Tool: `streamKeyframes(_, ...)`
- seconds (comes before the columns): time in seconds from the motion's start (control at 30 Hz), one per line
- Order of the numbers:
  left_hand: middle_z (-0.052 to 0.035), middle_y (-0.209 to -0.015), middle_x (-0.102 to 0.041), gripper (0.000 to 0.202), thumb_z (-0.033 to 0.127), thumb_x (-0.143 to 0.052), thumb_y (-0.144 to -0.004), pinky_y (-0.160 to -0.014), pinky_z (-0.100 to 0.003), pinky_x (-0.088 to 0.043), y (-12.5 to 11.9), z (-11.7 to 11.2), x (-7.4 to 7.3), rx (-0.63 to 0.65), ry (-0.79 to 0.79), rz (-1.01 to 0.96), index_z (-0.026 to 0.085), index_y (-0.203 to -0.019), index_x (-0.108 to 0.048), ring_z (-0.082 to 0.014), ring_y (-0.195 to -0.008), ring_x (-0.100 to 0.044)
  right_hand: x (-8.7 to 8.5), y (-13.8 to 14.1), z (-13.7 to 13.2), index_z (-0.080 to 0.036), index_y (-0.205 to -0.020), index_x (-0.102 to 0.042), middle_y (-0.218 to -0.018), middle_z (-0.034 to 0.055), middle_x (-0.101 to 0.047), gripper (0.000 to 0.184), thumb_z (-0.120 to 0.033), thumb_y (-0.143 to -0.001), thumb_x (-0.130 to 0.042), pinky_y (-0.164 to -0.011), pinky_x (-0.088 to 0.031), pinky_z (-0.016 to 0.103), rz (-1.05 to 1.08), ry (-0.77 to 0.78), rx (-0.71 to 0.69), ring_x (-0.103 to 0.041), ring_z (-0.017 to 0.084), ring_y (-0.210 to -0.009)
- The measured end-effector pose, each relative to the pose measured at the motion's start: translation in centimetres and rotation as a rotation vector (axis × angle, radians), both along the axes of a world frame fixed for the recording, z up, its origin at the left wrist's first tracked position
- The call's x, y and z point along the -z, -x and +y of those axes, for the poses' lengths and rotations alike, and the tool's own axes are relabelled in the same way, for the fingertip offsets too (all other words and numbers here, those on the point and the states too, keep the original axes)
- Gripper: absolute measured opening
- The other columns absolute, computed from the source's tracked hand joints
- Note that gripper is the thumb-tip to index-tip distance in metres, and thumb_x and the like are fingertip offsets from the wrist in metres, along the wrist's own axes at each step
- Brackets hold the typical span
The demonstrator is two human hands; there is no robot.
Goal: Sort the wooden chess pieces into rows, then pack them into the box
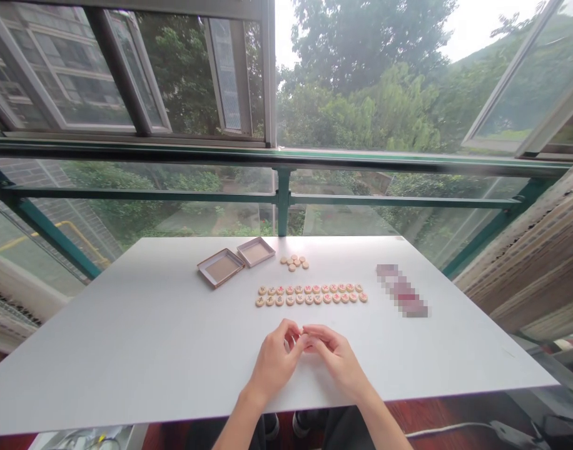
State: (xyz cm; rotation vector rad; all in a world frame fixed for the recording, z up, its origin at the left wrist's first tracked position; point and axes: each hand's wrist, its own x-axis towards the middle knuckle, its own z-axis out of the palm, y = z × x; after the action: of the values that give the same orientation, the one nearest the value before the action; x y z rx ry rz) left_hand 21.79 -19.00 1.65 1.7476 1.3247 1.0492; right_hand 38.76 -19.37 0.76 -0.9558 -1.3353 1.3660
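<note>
My left hand (276, 357) and my right hand (332, 355) meet just above the near part of the white table (141, 350). Their fingers are curled and the fingertips press together. Anything held between them is too hidden to name. Beyond my hands lie two rows of round wooden Chinese chess pieces (308, 299), with dark and red characters facing up. Farther back sits a loose cluster of several more pieces (292, 267), whose markings I cannot make out.
A shallow open box tray (221, 269) and a second one (256, 252) touch near the table's back, left of the loose pieces. A blurred-out reddish item (403, 292) lies at the right. Behind the table run a green railing (283, 200) and open windows.
</note>
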Motion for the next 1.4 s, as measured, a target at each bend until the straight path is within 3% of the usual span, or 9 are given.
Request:
streamKeyframes(0.27,0.0012,-0.074,-0.068,0.021,0.042,-0.056,-0.093,-0.064,-0.025,-0.045,0.3,-0.6,-0.3,0.012,0.007,0.033,0.024,-0.086,-0.063,-0.015,-0.065,-0.058,0.2,0.2,-0.9,-0.027,-0.118,-0.07,-0.119,0.0081,-0.068,0.028,-0.039,-0.093,-0.063,-0.094,-0.058,0.043,0.018,-0.031,-0.021,-0.069,0.025,-0.106)
streamKeyframes(0.7,0.0009,-0.075,-0.069,0.03,0.04,-0.047,-0.099,-0.066,-0.024,-0.043,0.4,-0.9,-0.6,0.062,0.007,0.057,0.022,-0.084,-0.065,-0.0148,-0.067,-0.059,0.2,0.5,-1.5,-0.027,-0.12,-0.067,-0.11,0.0076,-0.066,0.026,-0.033,-0.096,-0.059,-0.089,-0.059,0.038,-0.143,-0.137,0.026,-0.067,0.022,-0.099)
streamKeyframes(1.17,0.0014,-0.081,-0.071,0.024,0.034,-0.046,-0.1,-0.07,-0.024,-0.044,0.6,-1.0,-1.2,0.112,0.002,0.028,0.023,-0.09,-0.064,-0.0143,-0.073,-0.062,-0.1,0.5,-1.7,-0.026,-0.12,-0.067,-0.112,0.0086,-0.067,0.028,-0.038,-0.096,-0.059,-0.089,-0.058,0.04,-0.105,-0.086,0.049,-0.069,0.024,-0.098)
streamKeyframes(1.4,0.0014,-0.08,-0.071,0.018,0.033,-0.052,-0.096,-0.071,-0.026,-0.045,0.5,-1.0,-0.8,0.115,-0.039,0.118,0.023,-0.088,-0.066,-0.0152,-0.072,-0.061,-0.2,0.4,-1.5,-0.025,-0.111,-0.067,-0.103,0.006,-0.07,0.024,-0.04,-0.093,-0.064,-0.084,-0.058,0.034,-0.021,-0.021,0.077,-0.069,0.022,-0.093)
